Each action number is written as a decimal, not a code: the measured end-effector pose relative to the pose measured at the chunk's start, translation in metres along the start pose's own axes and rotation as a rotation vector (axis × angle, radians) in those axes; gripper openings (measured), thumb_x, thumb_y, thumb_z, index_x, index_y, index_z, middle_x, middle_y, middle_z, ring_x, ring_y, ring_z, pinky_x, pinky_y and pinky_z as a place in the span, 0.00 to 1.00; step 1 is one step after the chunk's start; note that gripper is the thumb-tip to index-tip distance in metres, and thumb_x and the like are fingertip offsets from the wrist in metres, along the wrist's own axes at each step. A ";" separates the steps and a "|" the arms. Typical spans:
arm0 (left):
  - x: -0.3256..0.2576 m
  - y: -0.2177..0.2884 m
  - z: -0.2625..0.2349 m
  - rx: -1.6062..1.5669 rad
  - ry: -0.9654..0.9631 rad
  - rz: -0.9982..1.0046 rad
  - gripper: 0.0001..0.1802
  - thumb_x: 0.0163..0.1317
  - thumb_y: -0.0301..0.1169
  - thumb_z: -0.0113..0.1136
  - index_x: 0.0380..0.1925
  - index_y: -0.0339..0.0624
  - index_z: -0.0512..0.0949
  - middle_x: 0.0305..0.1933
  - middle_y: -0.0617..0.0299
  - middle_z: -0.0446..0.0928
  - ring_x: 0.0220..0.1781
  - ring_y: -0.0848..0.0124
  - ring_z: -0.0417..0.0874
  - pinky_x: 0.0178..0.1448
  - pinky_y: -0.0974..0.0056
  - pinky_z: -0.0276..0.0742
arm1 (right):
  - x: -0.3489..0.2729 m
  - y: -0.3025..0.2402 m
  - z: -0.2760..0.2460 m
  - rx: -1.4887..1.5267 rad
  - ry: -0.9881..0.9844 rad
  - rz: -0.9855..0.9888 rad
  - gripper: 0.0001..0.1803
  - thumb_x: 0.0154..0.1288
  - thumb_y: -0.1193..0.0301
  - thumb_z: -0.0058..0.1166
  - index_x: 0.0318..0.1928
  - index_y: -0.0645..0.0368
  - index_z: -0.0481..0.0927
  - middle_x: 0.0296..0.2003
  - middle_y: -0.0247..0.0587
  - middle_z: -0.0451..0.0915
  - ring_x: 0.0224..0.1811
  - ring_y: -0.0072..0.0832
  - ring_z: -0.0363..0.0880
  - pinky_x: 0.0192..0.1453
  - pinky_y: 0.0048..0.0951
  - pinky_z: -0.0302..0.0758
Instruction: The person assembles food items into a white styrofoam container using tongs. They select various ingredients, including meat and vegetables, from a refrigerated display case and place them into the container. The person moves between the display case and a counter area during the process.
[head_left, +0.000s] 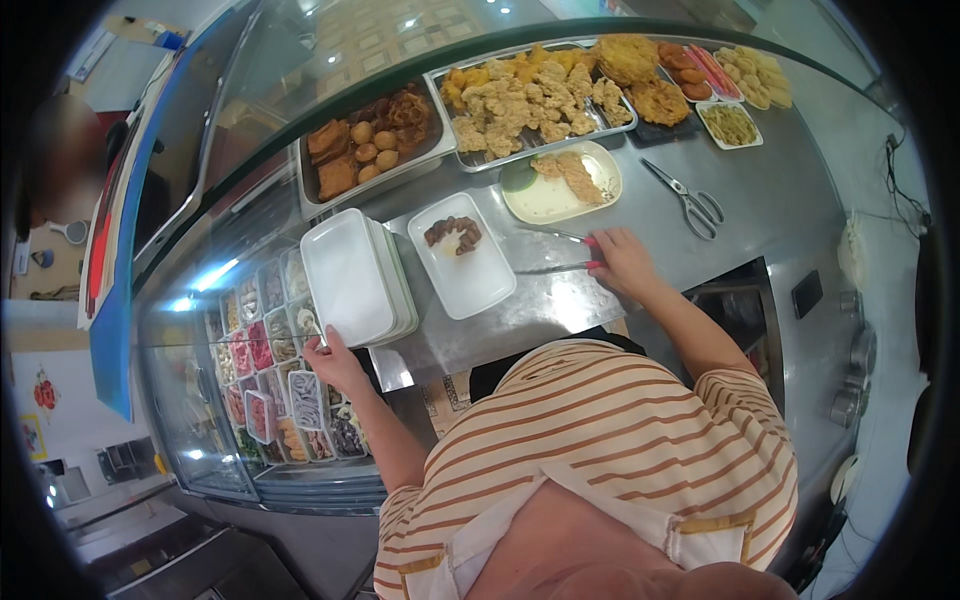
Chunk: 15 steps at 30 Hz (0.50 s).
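My left hand point(341, 364) grips the near-left corner of a stack of white rectangular trays point(350, 272), its thumb at the rim. In my right hand point(624, 264) are metal tongs point(556, 267) with red grips. Their arms are spread apart and point left, with nothing visible between them. The tong tips reach the right side of a single white tray point(464, 290). Brown cut pieces of food point(453, 234) lie in that tray around a pale bit. Just beyond the tongs sits a cream tray point(540, 212) holding a flat breaded piece of food point(580, 180).
Scissors point(692, 200) lie on the steel counter point(680, 255) to the right. Along the back stand a metal pan of fried pieces point(530, 105) and one of brown balls and blocks point(372, 145). A glass case point(195, 400) with small food containers is at left. One person point(65, 160) is beyond it.
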<state>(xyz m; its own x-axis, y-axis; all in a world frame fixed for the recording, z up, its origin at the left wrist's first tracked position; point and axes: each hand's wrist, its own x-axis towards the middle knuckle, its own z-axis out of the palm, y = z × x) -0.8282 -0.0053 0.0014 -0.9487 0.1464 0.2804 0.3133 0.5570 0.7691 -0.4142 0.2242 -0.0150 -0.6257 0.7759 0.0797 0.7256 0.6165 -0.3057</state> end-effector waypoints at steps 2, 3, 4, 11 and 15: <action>0.005 -0.007 -0.002 0.070 -0.098 0.052 0.18 0.54 0.41 0.61 0.25 0.35 0.73 0.20 0.58 0.69 0.20 0.65 0.67 0.28 0.58 0.65 | -0.002 0.002 -0.004 0.018 -0.014 -0.008 0.38 0.37 0.62 0.66 0.53 0.56 0.67 0.43 0.42 0.70 0.47 0.40 0.66 0.48 0.39 0.65; 0.005 0.001 -0.004 0.144 -0.093 0.130 0.17 0.55 0.39 0.58 0.21 0.34 0.73 0.21 0.54 0.72 0.21 0.61 0.71 0.29 0.57 0.66 | -0.005 0.004 -0.007 0.021 -0.011 -0.025 0.40 0.36 0.61 0.67 0.54 0.55 0.66 0.45 0.42 0.69 0.48 0.41 0.66 0.49 0.40 0.64; 0.007 -0.003 -0.003 0.220 -0.079 0.219 0.17 0.56 0.39 0.58 0.21 0.34 0.74 0.22 0.53 0.73 0.22 0.60 0.72 0.30 0.57 0.67 | -0.007 0.006 -0.008 0.024 -0.009 -0.043 0.42 0.35 0.61 0.68 0.55 0.55 0.65 0.46 0.43 0.69 0.50 0.41 0.66 0.50 0.41 0.63; 0.023 -0.002 -0.029 -0.103 0.045 0.044 0.11 0.61 0.32 0.53 0.33 0.32 0.73 0.35 0.50 0.77 0.34 0.62 0.77 0.40 0.60 0.72 | -0.018 0.032 -0.013 0.143 0.134 -0.135 0.40 0.40 0.62 0.66 0.56 0.56 0.64 0.51 0.47 0.66 0.53 0.45 0.64 0.54 0.42 0.61; -0.034 0.026 -0.068 -0.675 -0.111 -0.279 0.09 0.63 0.29 0.50 0.39 0.34 0.71 0.37 0.55 0.76 0.36 0.67 0.78 0.40 0.64 0.76 | -0.013 0.057 -0.021 0.202 0.361 -0.137 0.29 0.48 0.67 0.60 0.52 0.58 0.68 0.50 0.50 0.68 0.51 0.47 0.66 0.55 0.44 0.62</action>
<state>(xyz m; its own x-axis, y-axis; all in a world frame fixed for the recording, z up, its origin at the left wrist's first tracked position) -0.7846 -0.0517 0.0512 -0.9845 0.1749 -0.0100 -0.0161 -0.0334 0.9993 -0.3584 0.2524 -0.0137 -0.5463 0.7077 0.4479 0.5499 0.7065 -0.4456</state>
